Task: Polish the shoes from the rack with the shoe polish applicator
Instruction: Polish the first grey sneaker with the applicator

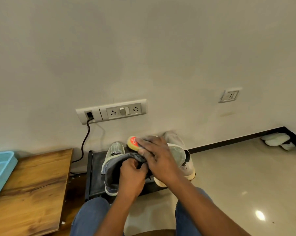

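Left hand (131, 176): fingers curled, dark shoe (113, 169) gripped at its collar above the rack (94, 167).
Right hand (158, 157): applicator (133, 142) pinched against the shoe.
Applicator label: red, white lettering too blurred to be read.

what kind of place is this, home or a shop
Most likely a room in a home, perhaps by an entryway. A low shoe rack holding worn sneakers stands against a plain wall with a socket panel, a wooden table sits beside it, and fluffy slippers lie in the corner.
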